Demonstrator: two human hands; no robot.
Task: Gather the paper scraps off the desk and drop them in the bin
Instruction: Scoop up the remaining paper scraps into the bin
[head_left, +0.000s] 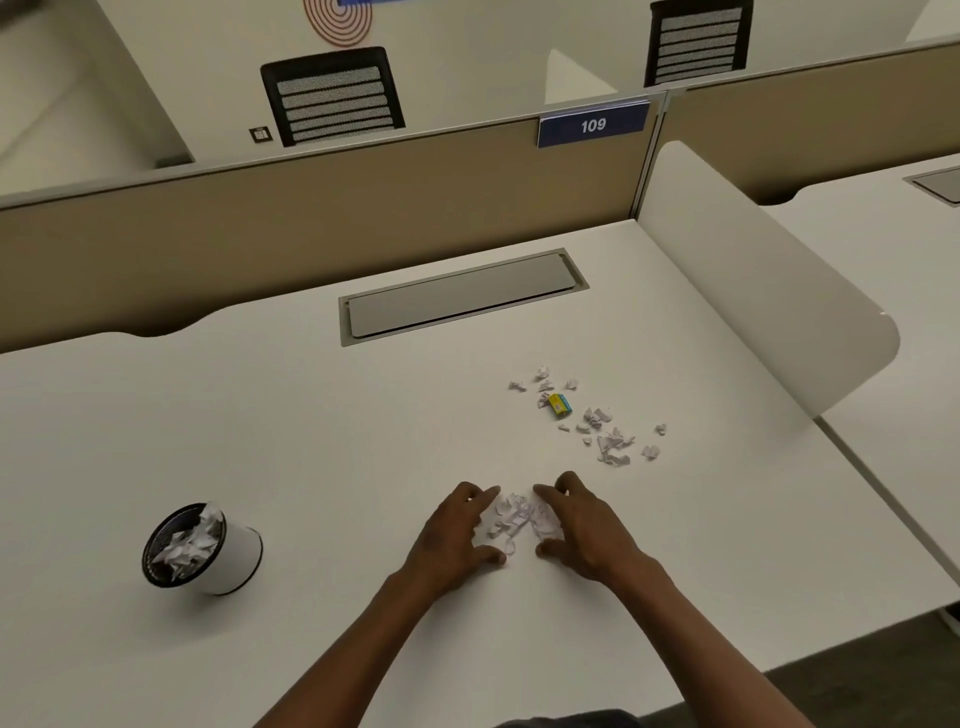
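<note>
White desk (311, 426), matte, with a grey cable flap (462, 296) set into it near the back edge. Both hands were down on the surface in the near middle, cupped around a small heap of paper scraps (517, 517).

Left hand (457, 535): palm down, fingers spread and lightly bent, fingertips touching the left side of the heap, thumb flat on the desk just below it. Not clenched and not gripping anything, more of a loose corralling pose.

Right hand (582, 530): mirror of that, fingers bent over the right side of the heap, thumb on the desk under it. Some scraps sat under its fingers; I couldn't tell whether any were actually pinched, it read as resting against them.

A second, looser scatter of scraps (605, 434) lay further back and to the right, well apart from the hands, spread thin, pieces mostly not touching. A small yellow box (560, 404) with a blue end sat in the middle of that scatter, scraps just beside it.

Bin (202, 548): white cylinder with a black rim, standing on the desk well to the left of the hands, appearing to lean in this wide-angle view. Crumpled paper was visible inside, up to about the rim.

Tan partition (311, 218) ran along the back of the desk, with a blue "109" sign (593, 124) on top. A white side divider (753, 291) stood on the right.
</note>
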